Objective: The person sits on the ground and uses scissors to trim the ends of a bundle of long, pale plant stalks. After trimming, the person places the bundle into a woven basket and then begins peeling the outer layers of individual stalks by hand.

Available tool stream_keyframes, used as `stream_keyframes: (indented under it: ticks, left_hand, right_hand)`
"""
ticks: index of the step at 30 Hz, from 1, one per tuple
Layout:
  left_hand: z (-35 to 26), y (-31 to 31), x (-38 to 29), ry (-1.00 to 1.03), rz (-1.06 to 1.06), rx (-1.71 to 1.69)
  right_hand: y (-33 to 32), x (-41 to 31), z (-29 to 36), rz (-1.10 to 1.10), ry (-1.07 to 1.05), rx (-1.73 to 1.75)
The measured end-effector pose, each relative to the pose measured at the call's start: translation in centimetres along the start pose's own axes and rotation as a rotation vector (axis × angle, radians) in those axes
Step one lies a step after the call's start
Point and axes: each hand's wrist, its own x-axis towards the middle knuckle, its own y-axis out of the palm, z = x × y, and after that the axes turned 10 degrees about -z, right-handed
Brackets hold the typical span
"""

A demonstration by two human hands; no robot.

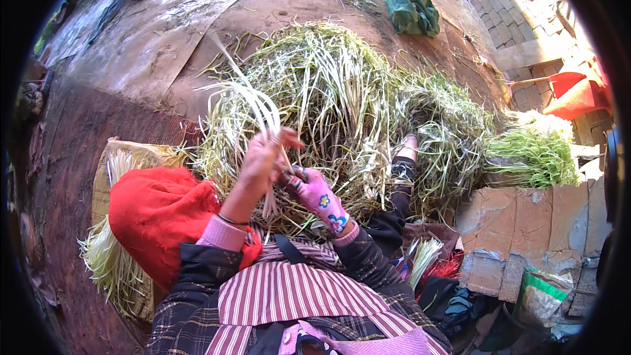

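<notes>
My left hand (pixel 260 162) is bare and closed around a small bunch of pale plant stalks (pixel 263 108), whose tips fan up and to the left. Below its fingers the stalk ends hang down. My right hand (pixel 315 195), in a pink flowered glove that leaves the dark fingertips uncovered, is right beside it at the stalks; whether its fingers hold any of them is hard to tell. Both hands are over the near edge of a large heap of tangled green and pale stalks (pixel 325 74).
Red cloth (pixel 157 217) covers something at the left, beside sacking (pixel 103 182) with bundled pale stalks (pixel 111 256). A green bag (pixel 411 9) lies beyond the heap. Trimmed green stalks (pixel 537 153) are piled at the right, near flattened cardboard (pixel 532 222). A foot (pixel 408 148) rests against the heap.
</notes>
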Motion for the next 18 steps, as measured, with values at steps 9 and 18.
stream_keyframes:
  ticks: [9, 18]
  left_hand:
    - [-3.8, -5.6, 2.5, 0.337, -0.265, -0.165]
    - [-2.1, -3.8, 1.9, 0.111, -0.007, -0.586]
  right_hand:
    - [-5.7, 0.5, -1.7, -0.423, -0.087, 0.318]
    - [-1.6, 10.1, -3.7, -0.455, 0.09, -0.886]
